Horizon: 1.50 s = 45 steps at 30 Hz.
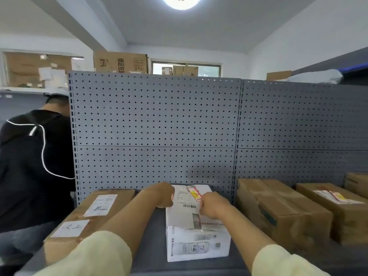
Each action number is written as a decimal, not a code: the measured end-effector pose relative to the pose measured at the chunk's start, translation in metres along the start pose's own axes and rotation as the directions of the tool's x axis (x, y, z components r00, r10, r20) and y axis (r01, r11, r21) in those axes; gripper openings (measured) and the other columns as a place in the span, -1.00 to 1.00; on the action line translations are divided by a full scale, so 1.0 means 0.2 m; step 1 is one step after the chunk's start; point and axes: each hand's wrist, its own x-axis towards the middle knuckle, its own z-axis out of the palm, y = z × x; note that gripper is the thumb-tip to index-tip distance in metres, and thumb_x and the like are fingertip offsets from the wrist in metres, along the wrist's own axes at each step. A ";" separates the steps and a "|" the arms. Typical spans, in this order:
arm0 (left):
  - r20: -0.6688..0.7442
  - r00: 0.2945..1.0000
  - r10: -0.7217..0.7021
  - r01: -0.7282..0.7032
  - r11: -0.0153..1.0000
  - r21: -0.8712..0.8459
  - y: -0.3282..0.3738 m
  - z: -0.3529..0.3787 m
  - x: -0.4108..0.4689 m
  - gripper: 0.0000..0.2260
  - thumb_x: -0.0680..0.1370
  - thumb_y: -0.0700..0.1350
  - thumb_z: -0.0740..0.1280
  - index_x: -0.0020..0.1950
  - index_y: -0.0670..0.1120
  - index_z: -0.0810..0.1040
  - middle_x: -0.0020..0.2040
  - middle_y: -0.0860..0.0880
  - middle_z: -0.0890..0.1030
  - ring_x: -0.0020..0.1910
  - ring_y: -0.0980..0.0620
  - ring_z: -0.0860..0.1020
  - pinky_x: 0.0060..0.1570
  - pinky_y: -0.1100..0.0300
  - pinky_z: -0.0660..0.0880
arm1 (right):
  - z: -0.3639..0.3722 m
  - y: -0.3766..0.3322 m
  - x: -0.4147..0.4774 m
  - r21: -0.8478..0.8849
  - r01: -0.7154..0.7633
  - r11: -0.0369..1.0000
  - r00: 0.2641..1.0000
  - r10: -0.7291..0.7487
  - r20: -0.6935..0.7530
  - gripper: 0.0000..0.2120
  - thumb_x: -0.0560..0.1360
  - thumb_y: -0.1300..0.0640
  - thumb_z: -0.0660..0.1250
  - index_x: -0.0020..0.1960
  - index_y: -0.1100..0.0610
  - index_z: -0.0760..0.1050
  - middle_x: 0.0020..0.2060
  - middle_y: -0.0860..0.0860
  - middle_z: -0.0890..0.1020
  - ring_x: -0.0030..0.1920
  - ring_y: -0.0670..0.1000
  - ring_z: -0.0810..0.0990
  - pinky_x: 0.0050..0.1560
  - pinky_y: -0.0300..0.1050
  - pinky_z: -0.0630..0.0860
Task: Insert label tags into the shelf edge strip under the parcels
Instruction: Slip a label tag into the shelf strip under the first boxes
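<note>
A white parcel [196, 242] with a shipping label and a red-and-yellow sticker [194, 193] lies on the grey shelf [151, 248], lengthwise towards the pegboard. My left hand [160, 194] grips its far left top edge, fingers curled round it. Knuckles up, my right hand [213, 204] rests on the parcel's top with its fingers bent against the label just below the sticker; whether it pinches anything is hidden. No label tag shows. The shelf's front edge [179, 273] is only a thin band at the bottom of the view, partly behind my pale sleeves.
A brown box [89, 218] with white labels lies to the left of the parcel. To the right are two more brown boxes [278, 212] [334, 208]. A grey pegboard [155, 126] backs the shelf. A person in black [29, 166] stands at the left.
</note>
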 end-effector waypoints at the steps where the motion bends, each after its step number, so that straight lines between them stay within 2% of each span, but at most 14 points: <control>1: 0.011 1.000 -0.009 0.009 1.000 -0.007 0.02 0.00 0.04 -0.67 0.60 -0.05 0.23 0.36 -0.09 0.44 0.33 -0.11 0.46 0.26 -0.13 0.49 0.20 0.05 0.45 | 0.00 0.03 0.03 0.012 0.000 1.000 1.000 0.000 0.000 -0.81 0.49 0.16 0.28 0.07 0.18 0.56 -0.06 0.07 0.56 -0.09 0.08 0.56 -0.14 -0.12 0.47; 8: 0.004 0.997 -0.082 0.082 0.996 -0.018 -0.01 0.04 0.22 -0.68 0.60 -0.05 0.24 0.34 -0.09 0.45 0.32 -0.12 0.48 0.23 -0.12 0.50 0.17 0.07 0.45 | 0.04 0.12 0.32 0.071 -0.040 0.997 0.996 0.045 -0.077 -0.87 0.53 0.08 0.29 -0.07 0.13 0.53 -0.14 0.04 0.58 -0.16 0.06 0.56 -0.21 -0.13 0.46; 13: 0.027 0.991 -0.132 0.132 0.991 0.000 -0.10 0.05 0.32 -0.71 0.58 -0.06 0.24 0.28 -0.12 0.47 0.28 -0.11 0.52 0.20 -0.14 0.52 0.08 0.08 0.45 | 0.09 0.09 0.48 0.094 -0.085 0.992 0.992 0.094 -0.089 -0.81 0.53 0.05 0.30 0.03 0.16 0.54 -0.01 0.07 0.63 -0.05 0.06 0.62 -0.23 -0.13 0.47; 16: 0.019 0.991 -0.131 0.131 0.991 -0.033 -0.13 0.04 0.36 -0.70 0.59 -0.07 0.24 0.30 -0.11 0.46 0.28 -0.12 0.51 0.21 -0.15 0.52 0.11 0.07 0.45 | 0.12 0.08 0.55 0.129 -0.120 0.984 0.990 0.129 -0.065 -0.80 0.53 0.07 0.30 0.07 0.15 0.54 -0.04 0.06 0.60 0.01 0.07 0.62 -0.19 -0.15 0.45; 19: 0.016 0.989 -0.144 0.144 0.989 -0.029 -0.16 0.07 0.40 -0.70 0.59 -0.06 0.22 0.29 -0.13 0.47 0.26 -0.13 0.54 0.18 -0.14 0.53 0.09 0.08 0.46 | 0.16 0.07 0.61 0.175 -0.156 0.972 0.984 0.169 -0.058 -0.86 0.51 0.12 0.29 0.02 0.14 0.54 -0.10 0.03 0.55 0.00 0.06 0.62 -0.18 -0.16 0.46; 22: 0.019 0.989 -0.150 0.150 0.988 -0.019 -0.18 0.09 0.41 -0.69 0.61 -0.05 0.18 0.27 -0.17 0.49 0.24 -0.15 0.55 0.19 -0.16 0.53 0.14 0.04 0.45 | 0.17 0.06 0.65 0.182 -0.175 0.968 0.979 0.190 -0.070 -0.85 0.49 0.15 0.32 0.05 0.15 0.55 0.01 0.05 0.63 -0.04 0.02 0.61 -0.10 -0.16 0.54; 26: 0.049 0.984 -0.169 0.170 0.986 0.002 -0.23 0.11 0.45 -0.74 0.59 -0.11 0.18 0.18 -0.20 0.52 0.16 -0.18 0.59 0.10 -0.16 0.56 0.02 0.07 0.47 | 0.14 0.05 0.68 0.187 -0.209 0.960 0.977 0.213 -0.001 -0.75 0.43 0.19 0.39 0.10 0.18 0.56 -0.01 0.08 0.63 0.02 0.05 0.64 -0.10 -0.17 0.55; 28: 0.053 0.983 -0.173 0.174 0.985 -0.003 -0.25 0.12 0.47 -0.76 0.57 -0.13 0.20 0.16 -0.19 0.53 0.13 -0.17 0.60 0.00 -0.13 0.56 -0.06 0.09 0.44 | 0.14 0.05 0.70 0.198 -0.214 0.957 0.976 0.219 -0.003 -0.79 0.43 0.19 0.39 0.06 0.16 0.55 0.02 0.08 0.63 0.02 0.05 0.64 -0.16 -0.16 0.53; 32: 0.043 0.985 -0.165 0.165 0.986 0.001 -0.26 0.11 0.49 -0.78 0.55 -0.18 0.20 0.12 -0.20 0.54 0.05 -0.18 0.60 -0.15 -0.09 0.47 -0.16 0.12 0.42 | 0.13 0.04 0.69 0.112 -0.192 0.975 0.973 0.204 -0.109 -0.89 0.52 0.21 0.28 0.02 0.13 0.54 0.03 0.07 0.64 0.01 0.06 0.65 -0.22 -0.15 0.50; 35: 0.036 0.985 -0.166 0.166 0.986 0.008 -0.25 0.09 0.47 -0.79 0.55 -0.18 0.20 0.11 -0.22 0.54 -0.08 -0.14 0.54 -0.16 -0.09 0.48 -0.16 0.11 0.44 | 0.09 0.03 0.67 0.107 -0.164 0.981 0.968 0.181 -0.176 -0.90 0.53 0.24 0.25 -0.13 0.15 0.51 -0.19 0.04 0.60 -0.11 0.06 0.65 -0.34 -0.18 0.46; 37: 0.043 0.984 -0.173 0.173 0.985 0.003 -0.25 0.09 0.45 -0.76 0.56 -0.15 0.21 0.16 -0.21 0.53 0.01 -0.17 0.59 -0.11 -0.11 0.51 -0.10 0.09 0.47 | 0.07 0.02 0.65 0.134 -0.146 0.980 0.965 0.171 -0.199 -0.74 0.52 0.28 0.23 -0.33 0.14 0.35 -0.37 0.00 0.43 -0.32 0.02 0.53 -0.49 -0.24 0.28; 39: 0.038 0.983 -0.181 0.181 0.983 0.004 -0.25 0.10 0.42 -0.75 0.57 -0.14 0.20 0.19 -0.19 0.52 0.12 -0.16 0.59 -0.06 -0.11 0.52 -0.07 0.10 0.46 | 0.04 0.02 0.62 0.148 -0.110 0.983 0.967 0.141 -0.214 -0.65 0.51 0.31 0.21 -0.41 0.13 0.23 -0.43 0.01 0.36 -0.46 -0.02 0.34 -0.53 -0.25 0.17; 42: 0.018 0.981 -0.192 0.192 0.981 0.007 -0.24 0.10 0.35 -0.77 0.58 -0.15 0.18 0.18 -0.17 0.50 0.16 -0.15 0.57 0.02 -0.13 0.54 -0.07 0.10 0.43 | 0.00 -0.03 0.58 0.168 -0.050 0.985 0.976 0.084 -0.202 -0.67 0.48 0.35 0.17 -0.42 0.15 0.26 -0.43 0.05 0.39 -0.44 0.03 0.32 -0.54 -0.24 0.17; 45: 0.033 0.976 -0.214 0.214 0.977 0.001 -0.25 0.11 0.25 -0.76 0.56 -0.15 0.18 0.16 -0.18 0.54 0.13 -0.17 0.58 0.08 -0.18 0.57 -0.07 0.08 0.45 | -0.02 -0.12 0.52 0.183 0.060 0.981 0.979 -0.022 -0.200 -0.77 0.46 0.37 0.16 -0.32 0.19 0.46 -0.25 0.13 0.61 -0.29 0.13 0.52 -0.43 -0.20 0.35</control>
